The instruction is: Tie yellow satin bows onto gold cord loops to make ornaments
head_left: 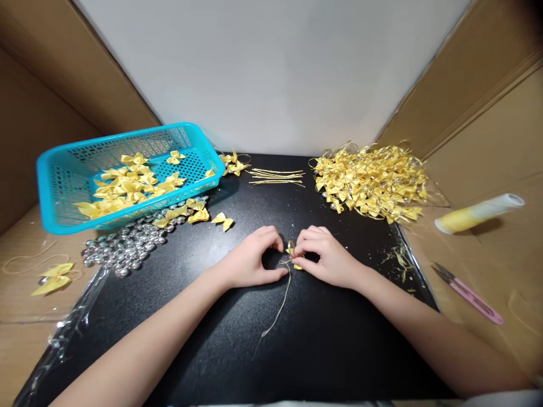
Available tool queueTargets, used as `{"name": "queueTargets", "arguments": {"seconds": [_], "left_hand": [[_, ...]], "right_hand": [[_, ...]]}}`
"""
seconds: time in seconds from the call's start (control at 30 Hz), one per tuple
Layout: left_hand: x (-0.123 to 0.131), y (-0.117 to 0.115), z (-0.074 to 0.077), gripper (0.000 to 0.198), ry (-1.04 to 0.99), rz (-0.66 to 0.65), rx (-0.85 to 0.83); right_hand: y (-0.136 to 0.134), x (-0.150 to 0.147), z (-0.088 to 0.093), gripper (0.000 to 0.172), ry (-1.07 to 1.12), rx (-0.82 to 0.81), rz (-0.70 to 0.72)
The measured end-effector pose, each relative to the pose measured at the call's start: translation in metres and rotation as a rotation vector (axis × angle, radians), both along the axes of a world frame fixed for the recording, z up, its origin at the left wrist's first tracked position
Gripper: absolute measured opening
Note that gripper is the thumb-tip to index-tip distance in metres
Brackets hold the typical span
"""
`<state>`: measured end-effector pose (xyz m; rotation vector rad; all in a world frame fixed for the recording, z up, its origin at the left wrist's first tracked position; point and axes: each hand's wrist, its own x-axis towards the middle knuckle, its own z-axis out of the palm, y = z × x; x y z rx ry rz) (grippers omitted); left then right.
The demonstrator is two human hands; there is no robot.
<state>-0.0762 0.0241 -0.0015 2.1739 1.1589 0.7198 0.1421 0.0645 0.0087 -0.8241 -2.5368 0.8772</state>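
Observation:
My right hand [320, 254] pinches a small yellow ribbon bow [290, 249] at the middle of the black table [237, 339]; part of the bow is hidden by the fingers. Just left of the bow is my left hand [259, 257], its thumb and fingers apart in a C shape, with nothing seen between them. A thin pale string [280, 308] runs from beside the bow down toward the near side of the table.
At left stand a blue basket [55, 217] of yellow bows and a pile of silver beads [127, 246]. Gold cords [275, 176] lie at the back. A heap of finished bows [369, 181], a tube [479, 213] and pink snips [470, 297] are at right.

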Motion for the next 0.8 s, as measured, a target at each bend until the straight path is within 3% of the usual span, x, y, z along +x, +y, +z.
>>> {"name": "queueTargets", "arguments": {"seconds": [0.07, 0.13, 0.4, 0.63, 0.8], "left_hand": [[0.0, 0.0, -0.003, 0.013, 0.02, -0.043, 0.029], [0.002, 0.0, -0.004, 0.017, 0.007, -0.055, 0.059], [0.003, 0.0, -0.001, 0.015, -0.001, 0.011, 0.119], [0.002, 0.002, -0.002, 0.018, 0.042, -0.006, 0.092], [0.004, 0.0, 0.0, 0.021, 0.082, 0.075, 0.018]], "right_hand": [[0.001, 0.0, -0.001, 0.011, 0.025, -0.018, -0.014], [0.001, 0.001, -0.002, 0.011, 0.043, -0.026, -0.018], [0.001, -0.001, -0.007, 0.019, 0.081, -0.005, -0.051], [0.003, -0.007, -0.011, 0.007, 0.014, -0.016, -0.13], [0.003, -0.01, -0.014, 0.002, 0.029, -0.022, -0.171]]}}
